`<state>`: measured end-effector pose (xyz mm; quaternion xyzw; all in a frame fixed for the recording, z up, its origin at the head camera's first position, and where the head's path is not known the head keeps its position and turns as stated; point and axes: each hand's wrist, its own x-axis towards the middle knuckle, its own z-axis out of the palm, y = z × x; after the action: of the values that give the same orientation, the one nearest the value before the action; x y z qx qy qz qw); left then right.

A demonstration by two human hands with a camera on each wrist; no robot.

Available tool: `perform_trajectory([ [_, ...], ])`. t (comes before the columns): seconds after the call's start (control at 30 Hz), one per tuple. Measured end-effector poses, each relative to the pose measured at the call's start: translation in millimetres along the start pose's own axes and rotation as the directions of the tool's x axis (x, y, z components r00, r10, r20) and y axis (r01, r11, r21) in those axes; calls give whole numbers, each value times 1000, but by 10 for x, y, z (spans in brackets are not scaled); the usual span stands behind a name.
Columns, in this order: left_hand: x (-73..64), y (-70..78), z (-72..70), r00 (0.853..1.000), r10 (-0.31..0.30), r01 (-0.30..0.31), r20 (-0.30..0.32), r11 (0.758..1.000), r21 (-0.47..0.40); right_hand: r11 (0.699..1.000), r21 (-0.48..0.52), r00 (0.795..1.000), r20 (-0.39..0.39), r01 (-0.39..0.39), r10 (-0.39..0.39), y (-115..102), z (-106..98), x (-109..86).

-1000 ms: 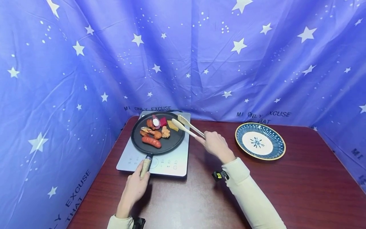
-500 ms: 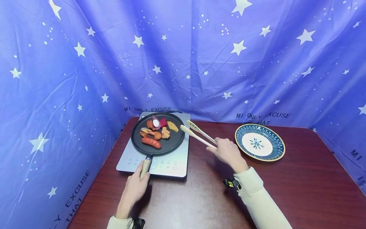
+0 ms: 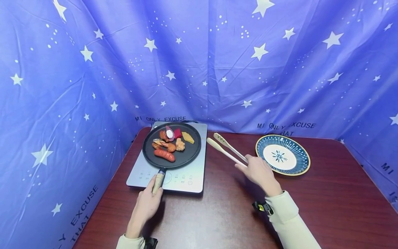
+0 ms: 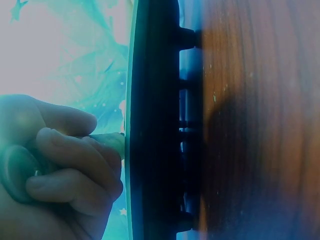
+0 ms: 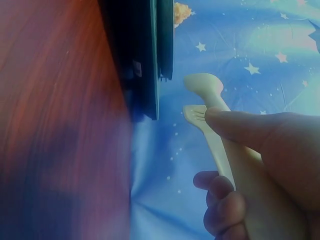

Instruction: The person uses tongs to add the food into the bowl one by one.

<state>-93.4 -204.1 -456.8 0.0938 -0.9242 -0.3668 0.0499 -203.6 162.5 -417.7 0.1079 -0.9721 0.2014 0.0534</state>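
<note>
My left hand (image 3: 147, 203) grips the wooden-looking handle (image 3: 158, 182) of a black frying pan (image 3: 186, 159), which sits on a silver induction cooker (image 3: 196, 180). In the left wrist view the curled fingers (image 4: 80, 165) wrap that handle. In the pan lie a scored sausage (image 3: 164, 155), a yellow piece (image 3: 187, 137), a dark red cube (image 3: 177, 133), a fried nugget (image 3: 180, 144) and several brown meat pieces (image 3: 164, 136). My right hand (image 3: 258, 173) holds cream-coloured tongs (image 3: 228, 148) between the pan and the plate. Their tips are apart, with nothing between them.
A blue-and-white patterned plate (image 3: 280, 155) with a yellow rim stands at the right on the dark red wooden table (image 3: 224, 214). Blue star-printed curtains (image 3: 205, 69) hang close behind the table and along both sides. A black cable (image 3: 189, 121) runs behind the cooker.
My right hand has drawn the tongs rightward and slightly toward me, from over the pan's right edge to beside the cooker. The left hand, pan and food have stayed in place.
</note>
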Motion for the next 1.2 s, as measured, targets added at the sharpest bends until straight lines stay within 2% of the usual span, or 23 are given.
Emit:
perform_trajectory([
  [0.33, 2, -17, -5, 1000, 0, 0, -12, 1000, 9, 999, 11, 997, -61, -52, 52, 210, -56, -160],
  [0.63, -24, -5, 51, 1000, 0, 0, -11, 1000, -5, 996, -27, 990, -115, -89, 85, 450, -150, -280],
  [0.97, 3, -1, -14, 1000, -6, 6, -5, 1000, 0, 982, -58, 981, -85, -180, 174, 735, -210, -445],
  [1.2, -8, 14, -4, 1000, -7, 7, 0, 1000, -7, 976, -64, 976, -84, -207, 202, 936, -202, -533],
])
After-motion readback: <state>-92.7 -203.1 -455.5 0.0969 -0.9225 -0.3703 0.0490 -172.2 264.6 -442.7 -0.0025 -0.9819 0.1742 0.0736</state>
